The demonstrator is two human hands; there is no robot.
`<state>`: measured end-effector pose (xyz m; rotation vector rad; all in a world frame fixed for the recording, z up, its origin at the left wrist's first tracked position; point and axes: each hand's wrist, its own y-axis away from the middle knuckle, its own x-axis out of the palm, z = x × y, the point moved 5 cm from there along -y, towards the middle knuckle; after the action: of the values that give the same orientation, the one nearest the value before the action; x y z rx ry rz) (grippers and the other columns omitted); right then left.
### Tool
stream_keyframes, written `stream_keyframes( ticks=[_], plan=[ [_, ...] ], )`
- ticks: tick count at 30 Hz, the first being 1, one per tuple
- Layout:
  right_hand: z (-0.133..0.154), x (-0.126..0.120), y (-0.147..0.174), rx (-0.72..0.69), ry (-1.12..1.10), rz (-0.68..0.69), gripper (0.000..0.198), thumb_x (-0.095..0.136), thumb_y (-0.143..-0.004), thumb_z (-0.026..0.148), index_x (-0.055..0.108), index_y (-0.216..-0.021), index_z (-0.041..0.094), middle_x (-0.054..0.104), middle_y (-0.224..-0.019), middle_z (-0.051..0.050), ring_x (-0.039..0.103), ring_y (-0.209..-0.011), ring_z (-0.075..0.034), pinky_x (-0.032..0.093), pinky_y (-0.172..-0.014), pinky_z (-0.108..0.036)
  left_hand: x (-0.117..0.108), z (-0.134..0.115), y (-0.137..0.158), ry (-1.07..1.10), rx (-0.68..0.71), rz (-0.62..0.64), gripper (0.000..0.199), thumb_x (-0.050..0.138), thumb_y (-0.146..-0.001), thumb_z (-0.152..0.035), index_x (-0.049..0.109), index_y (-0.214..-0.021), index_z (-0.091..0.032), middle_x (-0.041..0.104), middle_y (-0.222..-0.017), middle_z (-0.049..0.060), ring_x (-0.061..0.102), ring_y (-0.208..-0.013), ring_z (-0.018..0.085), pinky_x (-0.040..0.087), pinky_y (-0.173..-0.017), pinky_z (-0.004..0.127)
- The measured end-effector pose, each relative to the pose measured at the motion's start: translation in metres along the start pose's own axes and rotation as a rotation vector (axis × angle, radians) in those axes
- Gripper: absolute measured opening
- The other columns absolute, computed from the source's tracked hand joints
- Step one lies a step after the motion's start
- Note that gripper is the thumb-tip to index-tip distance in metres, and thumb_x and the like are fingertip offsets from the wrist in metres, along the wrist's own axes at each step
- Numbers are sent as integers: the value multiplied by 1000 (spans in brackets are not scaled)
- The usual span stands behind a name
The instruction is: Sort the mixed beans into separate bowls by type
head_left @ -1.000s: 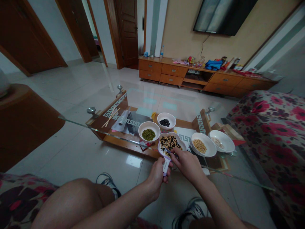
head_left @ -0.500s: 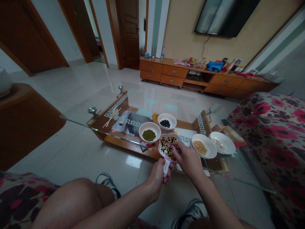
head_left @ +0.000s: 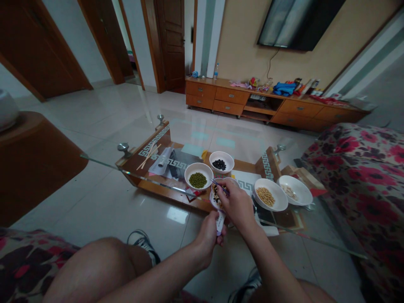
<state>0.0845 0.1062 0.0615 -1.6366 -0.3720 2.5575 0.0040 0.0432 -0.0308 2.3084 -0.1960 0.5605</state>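
My left hand (head_left: 208, 237) is closed round the pale handle of a scalloped dish (head_left: 213, 203) that holds mixed black, yellow and other beans. Pinched in my right hand (head_left: 235, 202) is a thin purple pair of tweezers (head_left: 217, 183), its tip by the right rim of the bowl of green beans (head_left: 198, 181). Whether a bean sits in the tip is too small to tell. My right hand covers much of the dish. Behind it stands a white bowl of black beans (head_left: 220, 164). To the right are a bowl of yellow soybeans (head_left: 265, 196) and a bowl with a few pale pieces (head_left: 289, 192).
Everything stands on a glass-topped coffee table (head_left: 176, 194). A pair of wooden chopsticks (head_left: 148, 157) lies towards the left. Farther off are a long TV cabinet (head_left: 232, 96) and a flowered sofa (head_left: 362, 168) on the right.
My right hand has moved left with the tweezers, from over the mixed beans to beside the green-bean bowl. My left hand keeps the dish in the same place.
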Motion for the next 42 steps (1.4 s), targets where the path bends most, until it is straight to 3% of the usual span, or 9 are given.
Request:
stream_keyframes(
  ticks=[4,9,16,42],
  plan=[
    [-16,-8,10,40,83,12,26,46,-93,40,65,-105,27,74,-84,-2,68,-73,-19,36,-58,-26,0,-3,3,-16,-17,2,35,31,-86,-34,59,-76,-15,44,-50,-4,29,-37,8,25,-44,25],
    [-29,-7,27,41,156,154,25,46,-93,40,64,-101,26,73,-81,-3,69,-71,-20,34,-57,-26,0,-5,5,-14,-13,14,36,31,-85,-34,60,-78,-14,45,-51,-4,30,-38,8,26,-45,24],
    [-24,2,36,-8,177,322,22,45,-93,35,64,-98,25,74,-84,-3,69,-77,-20,33,-59,-26,1,-1,3,-5,-16,-3,33,30,-85,-36,53,-69,-18,44,-48,-4,29,-37,8,26,-45,25],
    [-23,5,34,11,196,349,21,46,-92,34,64,-96,24,73,-84,-4,68,-77,-19,30,-57,-25,0,-1,3,2,-18,-2,31,32,-85,-36,52,-68,-19,44,-48,-4,30,-37,8,27,-46,26]
  ],
)
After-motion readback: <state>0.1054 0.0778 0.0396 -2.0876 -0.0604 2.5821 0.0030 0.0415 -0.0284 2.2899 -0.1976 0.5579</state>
